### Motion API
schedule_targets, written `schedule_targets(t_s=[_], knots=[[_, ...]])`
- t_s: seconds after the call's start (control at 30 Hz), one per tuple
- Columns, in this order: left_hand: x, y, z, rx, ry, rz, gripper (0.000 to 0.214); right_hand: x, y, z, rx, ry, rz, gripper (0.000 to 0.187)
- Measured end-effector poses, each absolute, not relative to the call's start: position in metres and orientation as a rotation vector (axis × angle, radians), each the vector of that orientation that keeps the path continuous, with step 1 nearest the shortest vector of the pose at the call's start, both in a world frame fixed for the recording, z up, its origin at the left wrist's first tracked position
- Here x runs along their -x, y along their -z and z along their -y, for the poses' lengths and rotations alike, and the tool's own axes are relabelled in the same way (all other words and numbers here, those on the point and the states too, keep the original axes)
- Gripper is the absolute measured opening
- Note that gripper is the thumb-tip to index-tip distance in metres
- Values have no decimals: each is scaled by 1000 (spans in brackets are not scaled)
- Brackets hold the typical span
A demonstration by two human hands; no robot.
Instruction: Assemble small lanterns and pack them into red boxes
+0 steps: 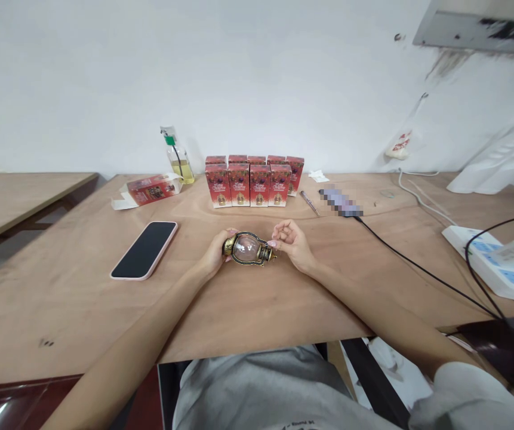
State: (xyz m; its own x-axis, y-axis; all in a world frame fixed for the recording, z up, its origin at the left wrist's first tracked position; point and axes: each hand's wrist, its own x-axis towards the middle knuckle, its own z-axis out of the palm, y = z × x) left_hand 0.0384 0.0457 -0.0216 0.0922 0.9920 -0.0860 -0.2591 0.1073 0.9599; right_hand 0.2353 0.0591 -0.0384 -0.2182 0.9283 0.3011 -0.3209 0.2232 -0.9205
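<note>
A small bronze-coloured toy lantern (pixel 246 248) with a clear, rounded body lies on its side just above the table, its base to the left and its pointed cap to the right. My left hand (pixel 216 251) is closed around the base end. At the cap end, my right hand (pixel 295 245) has its thumb and fingertips pinched against the lantern's edge, near the thin handle. Its other fingers are curled loosely. Behind the hands stand several red printed boxes (pixel 259 185) in two rows, with a lantern pictured on their fronts.
An opened red box (pixel 153 189) lies by a pump bottle (pixel 180 164) of yellow liquid. A phone (pixel 144 251) rests on the left. To the right are a pen (pixel 309 203), a blurred device (pixel 341 203) on a black cable, and a white power strip (pixel 498 263).
</note>
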Motion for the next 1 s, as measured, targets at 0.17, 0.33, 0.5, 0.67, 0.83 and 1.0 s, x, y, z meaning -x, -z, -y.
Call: schedule_targets(t_s=[0.17, 0.33, 0.5, 0.67, 0.83, 1.0], knots=[[-38, 21, -45, -970, -1200, -1010, 20, -237, 40, -63, 717, -1376, 1248, 47], [-38, 20, -45, -957, -1192, -994, 20, -239, 42, -66, 750, -1477, 1208, 46], [-38, 21, -45, -951, -1195, -967, 20, -239, 45, -69, 703, -1570, 1172, 47], [-36, 23, -46, -931, -1214, -960, 20, -239, 45, -70, 699, -1638, 1106, 45], [-36, 24, -46, -917, -1228, -957, 22, -240, 44, -70, 708, -1661, 1037, 45], [-36, 25, -47, -901, -1235, -960, 22, -240, 43, -68, 690, -1676, 1023, 44]])
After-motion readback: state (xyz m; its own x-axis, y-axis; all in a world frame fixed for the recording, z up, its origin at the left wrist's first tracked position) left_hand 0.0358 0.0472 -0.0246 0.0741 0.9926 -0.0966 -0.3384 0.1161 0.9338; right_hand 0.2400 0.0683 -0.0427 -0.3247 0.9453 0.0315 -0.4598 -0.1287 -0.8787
